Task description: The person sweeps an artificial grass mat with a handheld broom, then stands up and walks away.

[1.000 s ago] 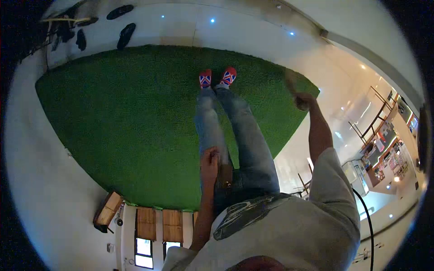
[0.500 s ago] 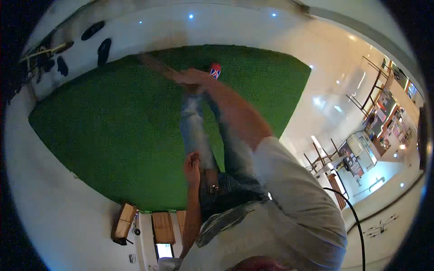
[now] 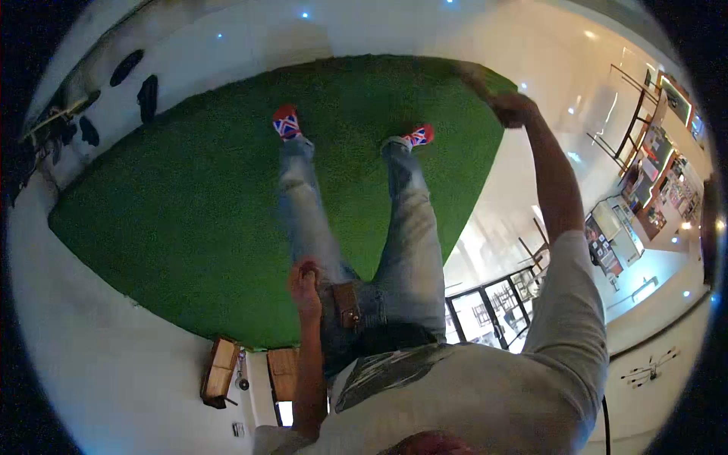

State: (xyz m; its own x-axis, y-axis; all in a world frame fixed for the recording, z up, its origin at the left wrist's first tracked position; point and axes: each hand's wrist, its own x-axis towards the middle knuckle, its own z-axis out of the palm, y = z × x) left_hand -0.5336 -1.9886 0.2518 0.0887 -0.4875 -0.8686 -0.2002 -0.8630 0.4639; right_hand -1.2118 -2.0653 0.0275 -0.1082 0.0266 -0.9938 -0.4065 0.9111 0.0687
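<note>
My right arm reaches far out to the right. My right hand (image 3: 513, 111) is closed around one end of a blurred, brownish stick-like thing (image 3: 474, 80), which points up and left over the green turf; its exact kind is lost in the blur. My left hand (image 3: 305, 282) hangs beside my left thigh with curled fingers, and nothing shows in it. Near that hand, a brown leather pouch (image 3: 346, 305) sits at my jeans' waist. My feet, in red, white and blue patterned footwear (image 3: 286, 123), stand apart on the green turf (image 3: 227, 205).
Dark shoe-like objects (image 3: 149, 98) lie on the pale floor at the upper left. A wooden cabinet (image 3: 220, 371) stands lower left. To the right are metal-framed furniture (image 3: 633, 114), a cluttered counter (image 3: 660, 189) and black-framed glass doors (image 3: 493, 311).
My right arm has swung from across my body out to the right, carrying the stick-like thing. Both feet now show, apart. My left hand stays near my thigh.
</note>
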